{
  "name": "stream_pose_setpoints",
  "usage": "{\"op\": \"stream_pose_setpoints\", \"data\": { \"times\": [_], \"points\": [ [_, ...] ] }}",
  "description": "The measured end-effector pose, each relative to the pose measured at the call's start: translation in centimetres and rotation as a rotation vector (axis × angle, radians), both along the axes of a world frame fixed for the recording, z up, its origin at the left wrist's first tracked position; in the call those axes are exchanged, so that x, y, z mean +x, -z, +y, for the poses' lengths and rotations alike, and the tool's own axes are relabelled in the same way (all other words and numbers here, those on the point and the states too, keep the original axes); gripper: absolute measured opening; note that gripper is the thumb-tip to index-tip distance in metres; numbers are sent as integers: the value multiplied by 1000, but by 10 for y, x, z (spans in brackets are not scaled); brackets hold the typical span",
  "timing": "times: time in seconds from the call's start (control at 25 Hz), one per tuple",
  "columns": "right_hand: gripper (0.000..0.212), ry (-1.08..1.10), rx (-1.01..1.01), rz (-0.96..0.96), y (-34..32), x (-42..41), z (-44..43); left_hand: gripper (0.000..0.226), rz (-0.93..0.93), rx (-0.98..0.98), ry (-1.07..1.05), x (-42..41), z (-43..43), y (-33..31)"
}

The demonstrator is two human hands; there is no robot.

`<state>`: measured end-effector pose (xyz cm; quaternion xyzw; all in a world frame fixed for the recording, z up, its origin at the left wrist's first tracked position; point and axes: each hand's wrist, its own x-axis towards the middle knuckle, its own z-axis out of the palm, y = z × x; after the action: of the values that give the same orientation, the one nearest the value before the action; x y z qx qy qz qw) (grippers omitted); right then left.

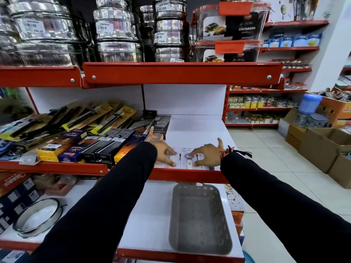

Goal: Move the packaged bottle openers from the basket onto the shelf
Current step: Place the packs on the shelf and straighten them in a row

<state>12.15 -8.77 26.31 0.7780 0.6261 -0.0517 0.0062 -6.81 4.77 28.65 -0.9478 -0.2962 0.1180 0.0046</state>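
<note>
Two white packaged bottle openers lie flat side by side near the front of the white middle shelf [197,130]. My left hand [163,152] rests with spread fingers on the left package [175,158]. My right hand [207,155] presses its fingertips on the right package [190,160], whose opener shows through the card. The grey plastic basket [199,242] sits on the lower shelf below my arms, and I see nothing inside it.
Boxed lighters and carded kitchen tools [79,137] crowd the shelf's left half, with graters [161,122] beside my left hand. Steel tins [117,31] and containers [231,25] stand above. A round sieve [38,217] lies lower left. Cardboard boxes [319,147] line the aisle floor.
</note>
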Motion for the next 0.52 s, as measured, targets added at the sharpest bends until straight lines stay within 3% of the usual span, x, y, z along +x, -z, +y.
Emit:
{"op": "stream_pose_setpoints", "data": {
  "times": [0.16, 0.28, 0.52],
  "points": [
    [50, 101, 79, 18, -11, 23, -16, 76, -34, 161, 84, 20, -11, -14],
    [43, 195, 39, -6, -14, 49, -35, 75, -72, 113, 125, 45, -27, -12],
    [50, 297, -94, -19, 2, 83, -70, 79, 9, 21, 136, 92, -65, 17]
  ]
}}
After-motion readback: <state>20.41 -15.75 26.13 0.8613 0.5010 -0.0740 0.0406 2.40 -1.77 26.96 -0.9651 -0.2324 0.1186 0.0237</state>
